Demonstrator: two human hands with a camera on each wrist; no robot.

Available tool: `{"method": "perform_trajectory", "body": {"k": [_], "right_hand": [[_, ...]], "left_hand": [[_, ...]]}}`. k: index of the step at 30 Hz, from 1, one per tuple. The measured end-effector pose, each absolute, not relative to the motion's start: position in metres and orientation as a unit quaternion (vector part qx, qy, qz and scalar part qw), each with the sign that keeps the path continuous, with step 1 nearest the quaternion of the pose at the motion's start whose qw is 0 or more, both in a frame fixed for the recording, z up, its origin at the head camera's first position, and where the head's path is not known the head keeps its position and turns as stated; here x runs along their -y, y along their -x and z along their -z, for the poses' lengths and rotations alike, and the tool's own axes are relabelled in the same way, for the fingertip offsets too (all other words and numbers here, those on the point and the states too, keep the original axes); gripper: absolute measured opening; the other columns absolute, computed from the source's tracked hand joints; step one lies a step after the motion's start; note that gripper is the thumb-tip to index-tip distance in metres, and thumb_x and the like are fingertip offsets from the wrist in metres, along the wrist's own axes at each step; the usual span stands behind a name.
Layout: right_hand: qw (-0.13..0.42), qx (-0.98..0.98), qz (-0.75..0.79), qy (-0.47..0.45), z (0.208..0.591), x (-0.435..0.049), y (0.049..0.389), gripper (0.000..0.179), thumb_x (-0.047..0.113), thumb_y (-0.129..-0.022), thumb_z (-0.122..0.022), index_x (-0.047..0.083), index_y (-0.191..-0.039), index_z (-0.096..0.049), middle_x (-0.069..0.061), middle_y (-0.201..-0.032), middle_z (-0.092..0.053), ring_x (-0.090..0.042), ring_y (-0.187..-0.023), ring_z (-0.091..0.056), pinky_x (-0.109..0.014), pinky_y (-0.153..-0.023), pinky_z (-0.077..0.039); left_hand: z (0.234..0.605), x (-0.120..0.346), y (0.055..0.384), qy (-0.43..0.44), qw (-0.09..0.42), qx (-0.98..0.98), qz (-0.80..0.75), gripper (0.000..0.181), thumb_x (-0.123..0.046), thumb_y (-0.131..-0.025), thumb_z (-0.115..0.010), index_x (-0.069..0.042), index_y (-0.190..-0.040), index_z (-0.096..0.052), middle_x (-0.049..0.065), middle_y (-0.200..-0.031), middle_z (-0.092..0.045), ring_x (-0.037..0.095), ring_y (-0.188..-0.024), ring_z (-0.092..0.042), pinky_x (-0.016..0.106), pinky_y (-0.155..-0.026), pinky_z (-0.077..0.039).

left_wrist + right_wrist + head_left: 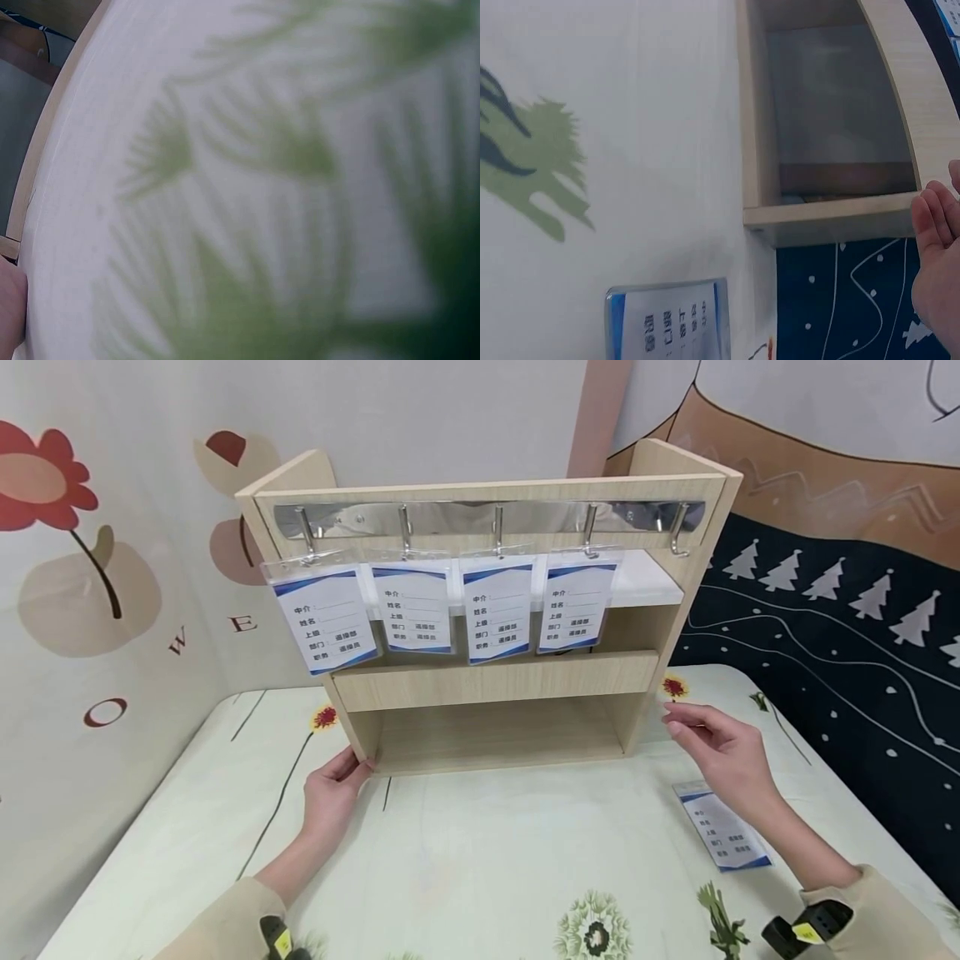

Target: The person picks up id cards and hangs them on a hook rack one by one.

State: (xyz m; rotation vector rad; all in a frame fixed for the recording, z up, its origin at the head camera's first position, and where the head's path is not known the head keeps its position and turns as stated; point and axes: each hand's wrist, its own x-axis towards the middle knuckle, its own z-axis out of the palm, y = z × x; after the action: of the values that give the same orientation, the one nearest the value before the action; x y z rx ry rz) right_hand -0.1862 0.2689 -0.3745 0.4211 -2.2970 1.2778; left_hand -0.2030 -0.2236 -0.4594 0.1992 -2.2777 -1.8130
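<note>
A pale wooden rack (495,685) stands on the table, with a metal hook strip (450,518) across its top. Several badge holders, among them a left-end badge (326,614), hang from its hooks; the right-end hook (678,531) bears nothing. My left hand (330,793) holds the rack's lower left corner, thumb at the front edge; only a sliver shows in the left wrist view. Beside the rack's right side is my right hand (723,752), fingers loosely bent around nothing. Another badge (723,827) lies flat on the table below my right hand, partly hidden by the forearm.
A white cloth (487,860) printed with flowers covers the table. The rack has an open lower compartment (495,735) under a wooden crossbar. Behind stands a light wall (450,418); a dark tree-patterned curtain (840,652) hangs at the right.
</note>
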Motion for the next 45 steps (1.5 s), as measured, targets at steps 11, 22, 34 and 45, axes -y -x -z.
{"method": "perform_trajectory", "body": {"k": [11, 22, 34, 45], "right_hand": [[0.229, 0.847, -0.459, -0.137, 0.382, -0.282, 0.184, 0.028, -0.001, -0.099, -0.066, -0.007, -0.126, -0.066, 0.020, -0.105, -0.070, 0.008, -0.094, -0.064, -0.007, -0.081, -0.051], [0.162, 0.896, -0.400, -0.106, 0.386, -0.297, 0.179, 0.031, 0.012, -0.102, -0.065, 0.000, -0.131, -0.067, -0.021, -0.111, -0.072, 0.011, -0.087, -0.061, -0.007, -0.073, -0.051], [0.131, 0.915, -0.374, -0.072, 0.414, -0.328, 0.180, 0.031, 0.006, -0.099, -0.068, -0.001, -0.129, -0.068, -0.021, -0.113, -0.071, 0.011, -0.087, -0.058, -0.004, -0.073, -0.049], [0.095, 0.931, -0.341, -0.088, 0.429, -0.353, 0.183, 0.039, 0.001, -0.092, -0.074, -0.007, -0.129, -0.064, -0.023, -0.112, -0.072, 0.014, -0.088, -0.054, -0.005, -0.073, -0.048]], "left_hand": [[0.456, 0.225, 0.201, -0.071, 0.113, 0.769, 0.625, 0.046, -0.005, -0.100, -0.065, 0.002, -0.144, -0.055, 0.021, -0.140, -0.058, -0.011, -0.098, -0.062, 0.011, -0.085, -0.053], [0.456, 0.227, 0.200, -0.071, 0.116, 0.767, 0.627, 0.046, -0.004, -0.100, -0.064, 0.003, -0.144, -0.055, 0.022, -0.139, -0.058, -0.012, -0.097, -0.062, 0.011, -0.085, -0.053], [0.454, 0.227, 0.199, -0.073, 0.103, 0.769, 0.627, 0.048, -0.006, -0.101, -0.065, 0.001, -0.146, -0.053, 0.021, -0.143, -0.056, -0.011, -0.101, -0.060, 0.011, -0.087, -0.052], [0.454, 0.224, 0.201, -0.067, 0.106, 0.762, 0.635, 0.046, -0.003, -0.100, -0.063, 0.002, -0.145, -0.053, 0.022, -0.141, -0.056, -0.012, -0.098, -0.061, 0.012, -0.086, -0.053]]}}
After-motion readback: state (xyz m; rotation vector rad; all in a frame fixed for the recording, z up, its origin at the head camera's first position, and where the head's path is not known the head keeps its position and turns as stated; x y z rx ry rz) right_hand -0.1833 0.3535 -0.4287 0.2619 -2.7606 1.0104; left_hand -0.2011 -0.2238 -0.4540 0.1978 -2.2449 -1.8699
